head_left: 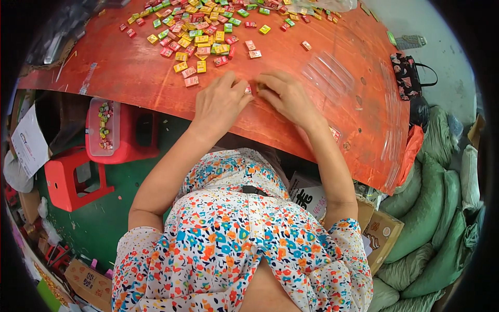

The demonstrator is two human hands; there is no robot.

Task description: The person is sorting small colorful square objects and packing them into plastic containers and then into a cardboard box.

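Your left hand (222, 101) and right hand (285, 96) sit close together on the red-brown board (130, 70), fingertips pinched around 1 small pink packet (248, 90) between them. Fingers are curled in; the packet is mostly covered, so I can't tell which hand actually grips it.

Loose pile of small square packets (200, 31) lies just beyond your hands: yellow, green, pink, red, glossy wrappers, print too small to make out. Pile runs off the top edge.

Clear plastic tray (328, 73), ribbed, rests on the board right of your right hand, hard to see against the wood.

Below the board on your left: clear lidded tub (101, 127) with mixed packets, on a red plastic stool (138, 132). White printed card (28, 143) at far left, cut off. Green woven sacks (426, 208) stacked at right, cardboard box (382, 231) beside them.
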